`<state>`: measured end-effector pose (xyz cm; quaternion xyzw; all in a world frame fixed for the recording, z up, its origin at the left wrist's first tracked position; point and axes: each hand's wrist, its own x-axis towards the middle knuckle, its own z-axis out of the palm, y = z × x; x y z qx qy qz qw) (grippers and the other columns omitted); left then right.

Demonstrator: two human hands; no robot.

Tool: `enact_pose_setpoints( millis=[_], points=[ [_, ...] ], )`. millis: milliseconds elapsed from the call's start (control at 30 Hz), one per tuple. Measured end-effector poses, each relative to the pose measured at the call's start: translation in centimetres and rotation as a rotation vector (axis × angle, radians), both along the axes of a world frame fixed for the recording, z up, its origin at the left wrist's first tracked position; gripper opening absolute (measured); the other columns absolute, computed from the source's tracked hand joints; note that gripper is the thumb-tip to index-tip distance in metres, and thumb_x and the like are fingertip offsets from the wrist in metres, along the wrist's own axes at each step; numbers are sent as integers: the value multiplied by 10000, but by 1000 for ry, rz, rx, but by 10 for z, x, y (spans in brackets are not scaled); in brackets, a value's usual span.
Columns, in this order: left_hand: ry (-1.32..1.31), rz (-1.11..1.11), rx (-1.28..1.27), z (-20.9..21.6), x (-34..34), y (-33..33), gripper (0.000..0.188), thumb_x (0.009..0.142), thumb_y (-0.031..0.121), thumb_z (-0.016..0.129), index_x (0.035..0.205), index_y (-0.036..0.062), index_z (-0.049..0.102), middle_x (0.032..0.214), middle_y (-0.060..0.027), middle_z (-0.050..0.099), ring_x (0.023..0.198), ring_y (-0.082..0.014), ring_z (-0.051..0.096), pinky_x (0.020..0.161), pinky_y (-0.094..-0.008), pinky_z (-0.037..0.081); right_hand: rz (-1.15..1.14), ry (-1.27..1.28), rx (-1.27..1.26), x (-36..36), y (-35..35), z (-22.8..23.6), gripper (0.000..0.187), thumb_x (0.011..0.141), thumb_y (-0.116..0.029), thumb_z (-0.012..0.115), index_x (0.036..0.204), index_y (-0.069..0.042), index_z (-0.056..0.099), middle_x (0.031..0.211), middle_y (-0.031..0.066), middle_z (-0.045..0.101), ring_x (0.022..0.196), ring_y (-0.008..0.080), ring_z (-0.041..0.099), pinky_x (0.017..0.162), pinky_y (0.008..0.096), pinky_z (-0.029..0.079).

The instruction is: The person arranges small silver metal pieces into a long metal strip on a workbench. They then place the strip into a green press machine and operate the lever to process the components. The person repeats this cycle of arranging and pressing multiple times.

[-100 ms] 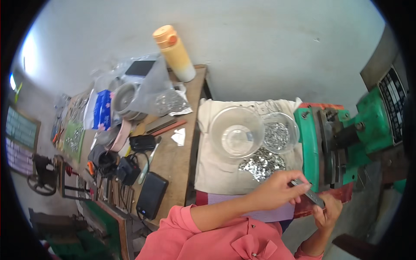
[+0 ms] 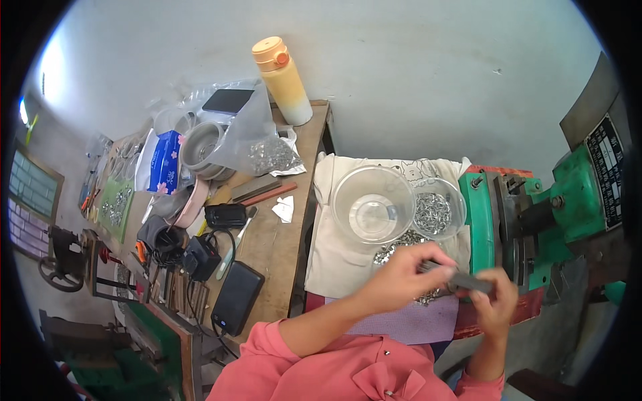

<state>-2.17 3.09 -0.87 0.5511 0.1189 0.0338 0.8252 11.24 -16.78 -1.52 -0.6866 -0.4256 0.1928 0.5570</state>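
The left hand (image 2: 404,275) and the right hand (image 2: 496,302) both pinch a grey bar (image 2: 476,283) in their fingers, one near each end. Shiny bits (image 2: 393,250) lie below and past the left fingers. Farther off sit a big tub (image 2: 342,212) and a small tub (image 2: 461,212) with bits inside. A green machine (image 2: 479,234) stands just past the right fingers.

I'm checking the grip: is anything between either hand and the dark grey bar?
Nothing visible: the left hand holds the dark grey bar near one end, the right hand near the other.
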Motion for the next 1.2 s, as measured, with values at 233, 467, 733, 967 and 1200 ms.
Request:
enact_pose_setpoints(
  millis=[233, 467, 733, 967, 1200],
  points=[
    [-145, 401, 617, 21, -38, 71, 375, 908, 86, 703, 1277, 37, 659, 1034, -77, 730, 904, -125, 657, 859, -295, 511, 179, 362, 136, -2, 138, 27, 237, 919, -55, 707, 1106, 39, 596, 1057, 62, 671, 975, 109, 656, 837, 258, 549],
    [56, 541, 924, 15, -34, 101, 311, 902, 45, 682, 1206, -18, 678, 1067, -103, 735, 956, -158, 681, 873, -310, 529, 179, 42, 53, 8, 180, 31, 187, 916, -86, 721, 1037, 36, 648, 959, 90, 730, 918, 145, 712, 795, 277, 564],
    [-6, 607, 679, -14, -46, 106, 290, 975, 115, 619, 1228, -25, 618, 1015, -97, 701, 852, -154, 652, 766, -301, 529, -3, 16, 115, 2, 150, 19, 161, 886, -55, 737, 984, 28, 640, 881, 80, 719, 817, 135, 706, 734, 261, 564],
    [142, 85, -70, -15, -100, 41, 341, 1069, 207, 481, 1310, -26, 549, 997, -32, 650, 760, -74, 561, 678, -237, 495, -85, 522, 66, -35, 10, -18, 121, 883, 17, 708, 946, 19, 604, 815, 65, 659, 656, 140, 681, 599, 269, 560],
    [401, -354, -44, -67, -112, -1, 303, 1083, 255, 442, 1002, 28, 626, 803, 22, 621, 647, -40, 497, 594, -208, 415, -585, 652, -39, -40, -78, -82, 93, 927, -42, 685, 956, -22, 599, 792, 67, 683, 607, 127, 661, 565, 256, 558]
  ],
)
